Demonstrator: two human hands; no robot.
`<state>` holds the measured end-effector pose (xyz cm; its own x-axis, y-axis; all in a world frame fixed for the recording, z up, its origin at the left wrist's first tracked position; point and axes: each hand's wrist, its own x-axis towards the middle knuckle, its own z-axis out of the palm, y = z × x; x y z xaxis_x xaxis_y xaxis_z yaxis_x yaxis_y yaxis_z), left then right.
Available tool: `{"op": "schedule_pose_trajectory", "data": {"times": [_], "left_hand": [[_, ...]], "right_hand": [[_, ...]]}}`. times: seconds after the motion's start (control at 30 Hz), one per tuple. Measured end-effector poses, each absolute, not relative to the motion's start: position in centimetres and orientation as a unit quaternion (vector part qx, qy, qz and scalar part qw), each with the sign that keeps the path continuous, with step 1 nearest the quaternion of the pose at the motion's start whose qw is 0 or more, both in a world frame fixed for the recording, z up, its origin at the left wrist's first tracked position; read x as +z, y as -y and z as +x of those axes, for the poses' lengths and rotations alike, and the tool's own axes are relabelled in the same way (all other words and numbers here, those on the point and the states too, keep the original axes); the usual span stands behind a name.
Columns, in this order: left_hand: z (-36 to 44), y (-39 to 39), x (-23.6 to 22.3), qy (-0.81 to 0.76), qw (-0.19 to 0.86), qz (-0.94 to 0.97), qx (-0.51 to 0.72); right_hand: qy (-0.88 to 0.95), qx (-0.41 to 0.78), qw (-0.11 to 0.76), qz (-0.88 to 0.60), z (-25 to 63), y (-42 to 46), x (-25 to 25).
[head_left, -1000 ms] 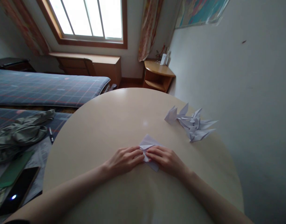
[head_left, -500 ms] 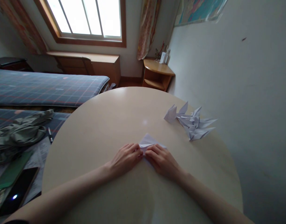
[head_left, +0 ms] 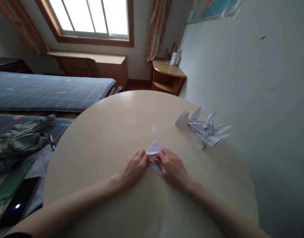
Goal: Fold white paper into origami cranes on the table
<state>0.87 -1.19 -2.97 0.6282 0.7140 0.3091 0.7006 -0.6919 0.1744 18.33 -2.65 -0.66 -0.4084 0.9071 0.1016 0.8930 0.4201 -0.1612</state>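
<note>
A small sheet of white paper (head_left: pixel 156 144), partly folded, lies on the round cream table (head_left: pixel 112 132) close in front of me. My left hand (head_left: pixel 135 165) pinches its left side, fingers curled and thumb along the paper. On the other side my right hand (head_left: pixel 171 167) grips the paper with bent fingers. A raised fold runs between the two hands, and the paper's far corner points away from me. The fingers cover both sides of the sheet. Beyond my right hand sits a cluster of folded white paper pieces (head_left: pixel 207 130) with pointed tips.
The white wall (head_left: pixel 273 109) runs along the table's right side. At the left, a plaid mattress (head_left: pixel 50 92) lies beyond a bed holding a grey-green cloth (head_left: pixel 25 138), a pen (head_left: pixel 52 142), a green folder (head_left: pixel 14 180) and a black phone (head_left: pixel 19 201). A wooden corner shelf (head_left: pixel 169 71) stands behind.
Both hands have curled their fingers more tightly at the paper's sides, from a flatter press a second ago. The paper's fold has shifted slightly. The paper cluster stays in place.
</note>
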Motion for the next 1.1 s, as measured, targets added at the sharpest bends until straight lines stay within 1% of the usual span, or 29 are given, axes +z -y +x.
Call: {"op": "schedule_pose_trajectory", "data": {"times": [0.17,0.37,0.5,0.7,0.83,1.1], "left_hand": [[0.9,1.2,-2.4,-0.386,0.028,0.909,0.156],[0.7,1.3,-1.9,-0.405,0.118,0.89,0.174],[0.8,1.2,-1.7,-0.418,0.147,0.878,0.181],[1.0,1.1,-1.4,-0.443,0.153,0.868,0.161],[0.9,1.1,-1.4,-0.44,0.168,0.865,0.17],[1.1,1.3,-1.6,-0.451,0.151,0.86,0.184]], "right_hand": [[0.844,0.013,0.058,-0.532,18.2,2.5,-0.8],[0.849,0.012,0.052,-0.525,18.4,2.4,-0.8],[0.848,0.004,0.05,-0.527,18.4,2.3,-1.0],[0.846,0.01,0.04,-0.531,18.3,2.2,-0.9],[0.85,0.011,0.039,-0.526,18.4,2.2,-0.7],[0.844,0.016,0.054,-0.534,18.3,2.2,-0.6]]}}
